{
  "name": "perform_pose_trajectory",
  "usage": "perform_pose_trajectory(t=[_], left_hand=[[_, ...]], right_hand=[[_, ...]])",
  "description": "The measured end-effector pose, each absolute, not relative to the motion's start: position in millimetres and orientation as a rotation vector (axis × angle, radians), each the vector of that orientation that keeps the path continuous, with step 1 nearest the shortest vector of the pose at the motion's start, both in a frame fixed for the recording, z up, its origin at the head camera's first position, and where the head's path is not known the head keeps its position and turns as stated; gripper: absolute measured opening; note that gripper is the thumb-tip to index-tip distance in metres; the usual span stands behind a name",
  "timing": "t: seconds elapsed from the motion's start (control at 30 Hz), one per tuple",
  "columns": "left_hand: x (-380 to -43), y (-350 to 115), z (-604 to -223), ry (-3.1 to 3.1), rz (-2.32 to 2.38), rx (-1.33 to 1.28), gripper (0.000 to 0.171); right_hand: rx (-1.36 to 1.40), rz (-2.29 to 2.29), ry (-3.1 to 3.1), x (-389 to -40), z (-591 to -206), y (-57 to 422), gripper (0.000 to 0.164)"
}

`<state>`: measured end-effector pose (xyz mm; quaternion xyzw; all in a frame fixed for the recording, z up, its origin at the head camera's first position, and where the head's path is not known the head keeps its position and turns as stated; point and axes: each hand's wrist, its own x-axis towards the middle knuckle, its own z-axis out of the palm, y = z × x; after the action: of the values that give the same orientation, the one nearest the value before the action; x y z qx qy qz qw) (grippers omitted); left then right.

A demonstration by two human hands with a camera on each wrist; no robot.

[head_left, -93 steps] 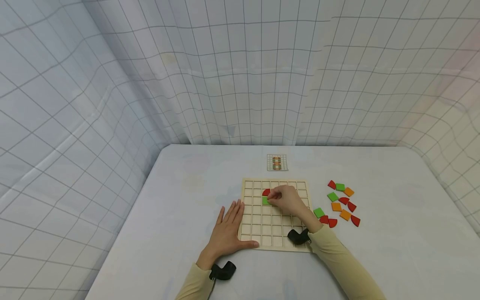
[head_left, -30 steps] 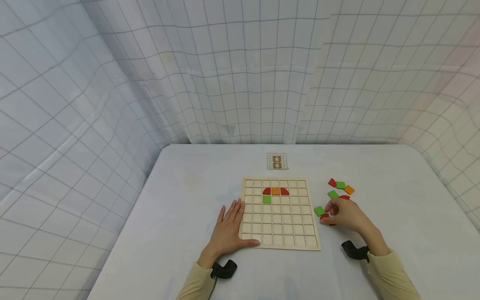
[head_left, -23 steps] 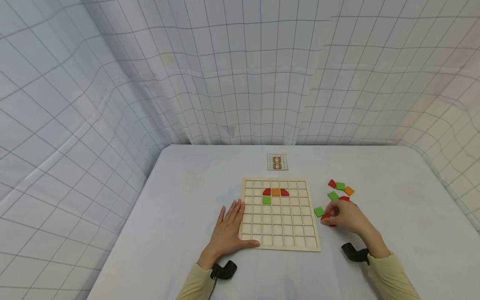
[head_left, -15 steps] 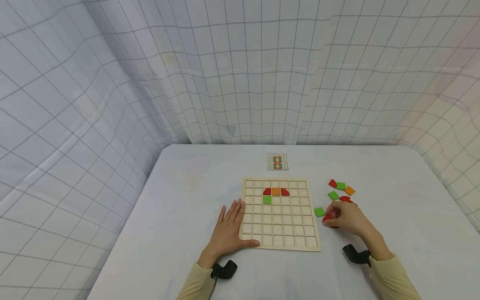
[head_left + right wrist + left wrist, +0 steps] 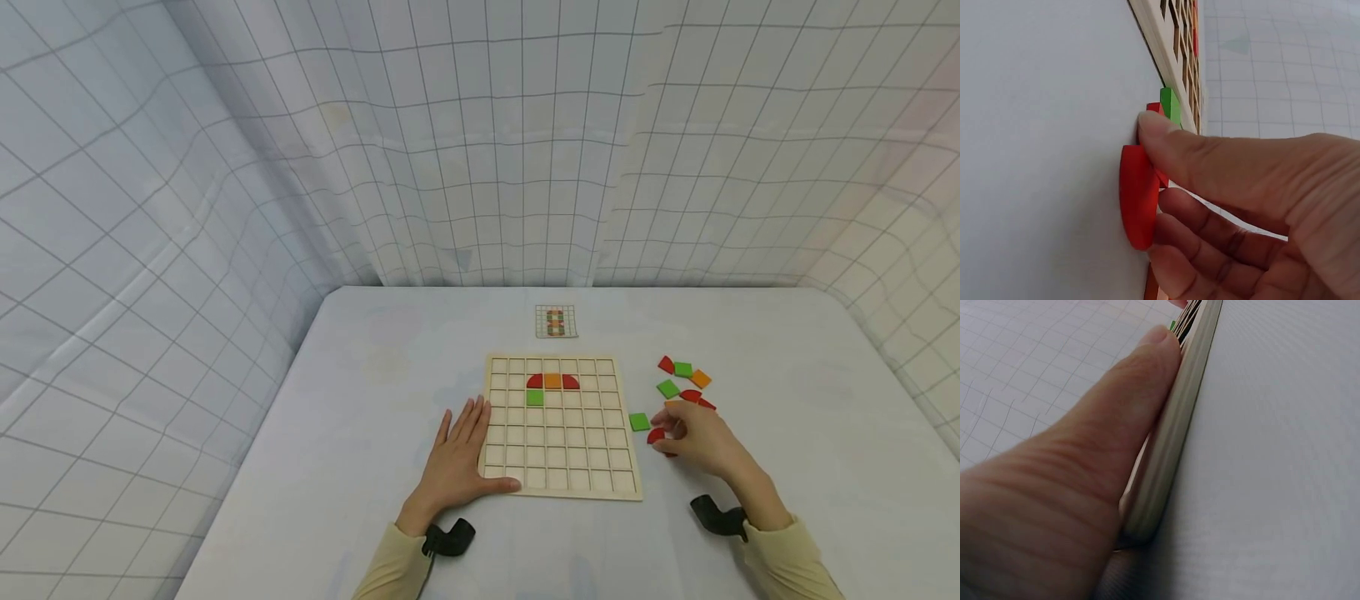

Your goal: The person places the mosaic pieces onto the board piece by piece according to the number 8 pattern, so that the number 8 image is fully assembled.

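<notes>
My left hand (image 5: 452, 468) lies flat with spread fingers at the left edge of a wooden grid board (image 5: 557, 458); in the left wrist view its thumb (image 5: 1141, 381) rests along the board's side. To the right of the board, my right hand (image 5: 703, 440) holds its thumb and curled fingers around a red quarter-circle tile (image 5: 656, 436) on the table. Close by in the right wrist view is another red quarter-circle tile (image 5: 1137, 199), partly hidden by the hand in the head view. On the board sit two red quarter-circles, an orange square (image 5: 552, 381) and a green square (image 5: 535, 398).
A green square tile (image 5: 639, 422) lies beside the board's right edge. Several red, green and orange tiles (image 5: 682, 369) are scattered beyond the right hand. Behind the board lies a small pattern card (image 5: 556, 321). Gridded white curtains (image 5: 502, 167) surround the table.
The right hand moved from the board to the loose tiles; an orange square and a second red quarter-circle now show on the board. Lately the gripped red tile slid slightly right. The left hand stayed.
</notes>
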<state>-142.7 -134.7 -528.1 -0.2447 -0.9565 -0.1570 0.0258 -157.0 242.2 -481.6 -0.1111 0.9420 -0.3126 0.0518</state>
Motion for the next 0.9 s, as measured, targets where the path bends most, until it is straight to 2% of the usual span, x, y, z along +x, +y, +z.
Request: perform_pose_trajectory(t=[0.23, 0.6, 0.9], left_hand=[[-143.1, -134.3, -528.2, -2.944, -0.494, -0.758, 0.118], [-143.2, -135.6, -530.5, -2.946, -0.508, -0.761, 0.118], [-143.1, -135.6, -529.7, -2.952, -0.522, -0.759, 0.118]], right_hand=[[-0.384, -0.937, 2.871, -155.5, -480.1, 243.7, 0.016], [-0.357, -0.875, 2.944, -154.9, -479.6, 245.4, 0.023], [-0.348, -0.963, 2.982, -156.5, -478.3, 246.0, 0.018]])
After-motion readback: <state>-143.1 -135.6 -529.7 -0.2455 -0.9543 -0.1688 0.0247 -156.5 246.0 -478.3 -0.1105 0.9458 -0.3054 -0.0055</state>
